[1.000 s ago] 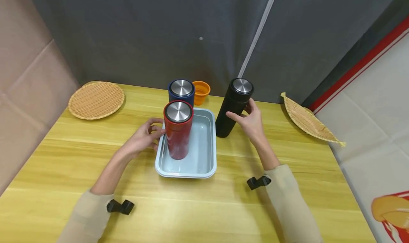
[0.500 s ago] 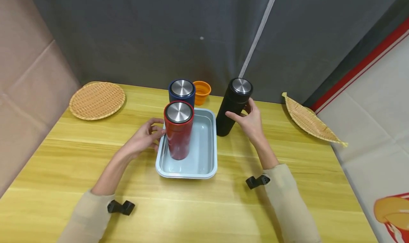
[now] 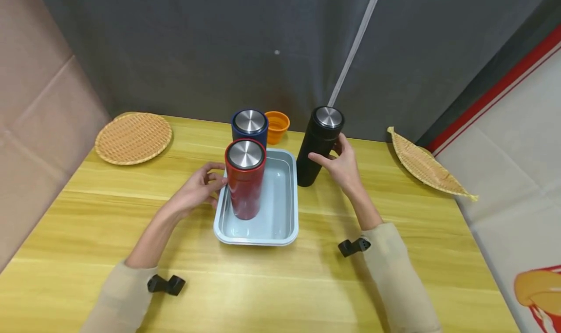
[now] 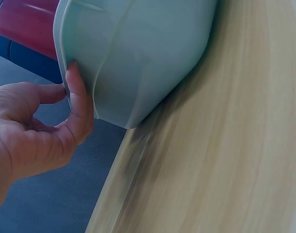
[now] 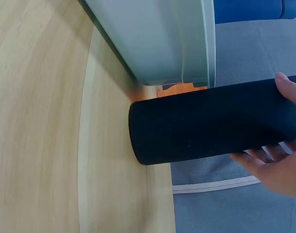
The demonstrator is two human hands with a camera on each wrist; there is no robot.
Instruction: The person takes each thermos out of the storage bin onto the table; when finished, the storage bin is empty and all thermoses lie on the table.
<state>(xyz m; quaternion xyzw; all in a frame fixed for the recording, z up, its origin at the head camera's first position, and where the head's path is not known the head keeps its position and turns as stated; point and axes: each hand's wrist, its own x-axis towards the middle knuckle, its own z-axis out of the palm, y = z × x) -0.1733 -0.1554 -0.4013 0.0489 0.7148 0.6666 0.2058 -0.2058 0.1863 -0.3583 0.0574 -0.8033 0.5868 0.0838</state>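
Note:
My left hand (image 3: 198, 188) pinches the left rim of a light blue plastic bin (image 3: 278, 226), thumb and fingers on either side of the rim in the left wrist view. Inside the bin stands a red thermos (image 3: 246, 189) with a silver lid top. Behind it shows a navy blue thermos (image 3: 250, 122), its lower part hidden by the red one. To the right of the bin, my right hand (image 3: 343, 166) grips a black thermos (image 3: 312, 148) around its body. This thermos leans a little to the right, its base close over the tabletop in the right wrist view.
An orange cup (image 3: 277, 127) stands behind the bin. Round woven trays (image 3: 133, 138) lie at the back left, and a boat-shaped woven basket (image 3: 425, 165) sits at the right. A grey curtain (image 3: 197, 50) hangs along the table's back edge.
The top of the black thermos has shifted slightly left, so it leans less, and my right hand has moved with it. My left hand keeps its hold on the bin's rim.

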